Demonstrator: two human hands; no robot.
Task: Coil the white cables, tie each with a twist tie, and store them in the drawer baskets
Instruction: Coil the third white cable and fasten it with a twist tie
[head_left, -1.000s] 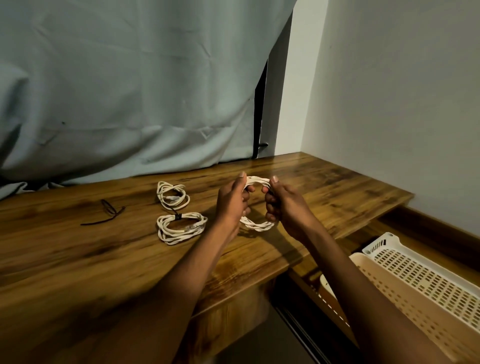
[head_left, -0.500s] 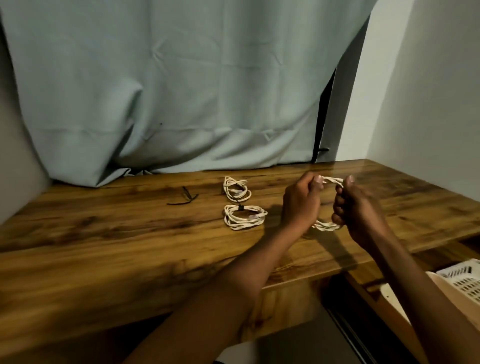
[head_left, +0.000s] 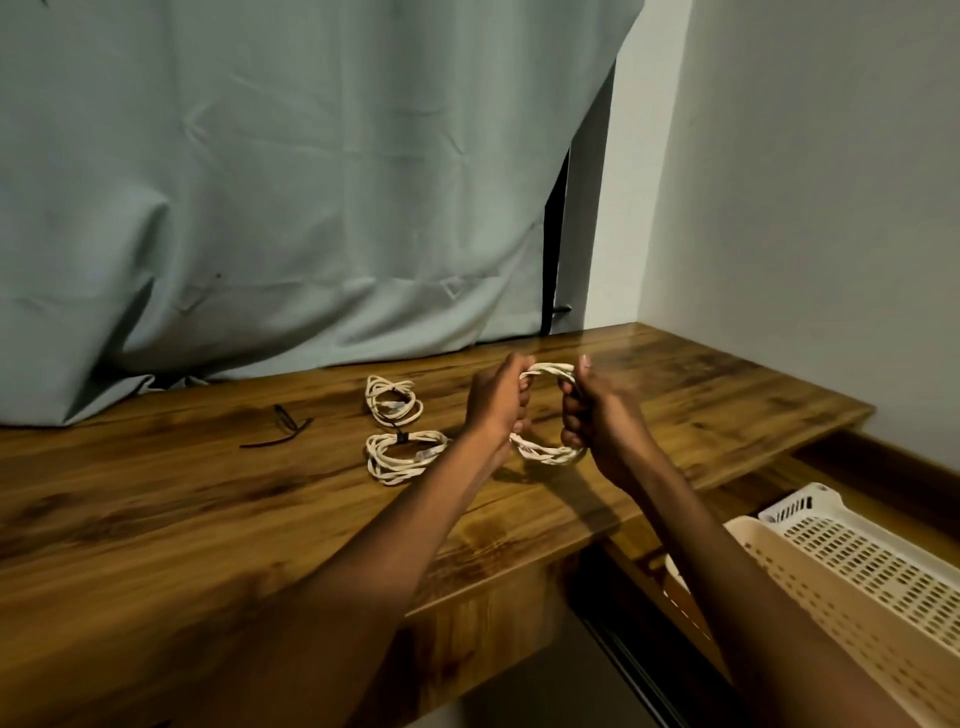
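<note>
Not much changed in the last sec w/ your left hand (head_left: 497, 400) and right hand (head_left: 587, 410), both still clenched round the third coil (head_left: 548, 451) held just above the desk (head_left: 156, 493), so it's untied; twist ties (head_left: 280, 428) lie left.

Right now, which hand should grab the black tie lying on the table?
Left, probably. The loose twist tie lies on the table on the left hand's side. The right hand is farther away and could keep its grip on the held coil.
</note>
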